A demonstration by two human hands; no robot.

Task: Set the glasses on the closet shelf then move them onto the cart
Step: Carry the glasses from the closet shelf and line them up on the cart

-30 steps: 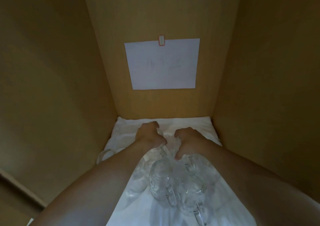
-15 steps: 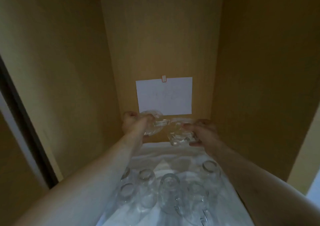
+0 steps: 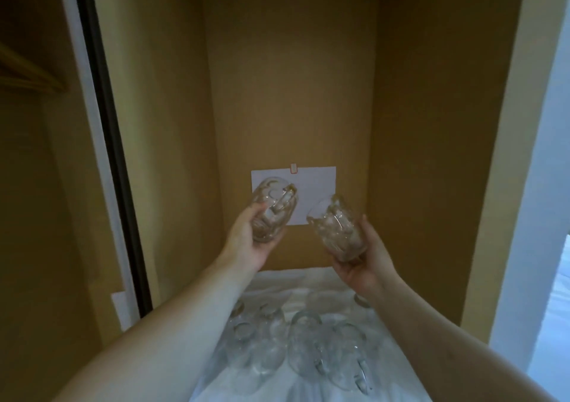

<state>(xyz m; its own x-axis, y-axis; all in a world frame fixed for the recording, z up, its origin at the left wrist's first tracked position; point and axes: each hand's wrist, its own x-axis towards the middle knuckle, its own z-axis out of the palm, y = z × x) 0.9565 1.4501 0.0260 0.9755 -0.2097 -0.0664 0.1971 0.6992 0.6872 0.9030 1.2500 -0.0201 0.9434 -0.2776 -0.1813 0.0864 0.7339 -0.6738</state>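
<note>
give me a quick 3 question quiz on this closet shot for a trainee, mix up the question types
1. True or false: the left hand grips a clear glass mug held up in front of the white paper sheet on the back wall.
2. Multiple choice: the right hand holds A) a folded towel B) a clear glass mug C) nothing.
3. Fill in: the other clear glass mugs stand on a ____ cloth on the shelf.

Key: 1 true; 2 B; 3 white.
</note>
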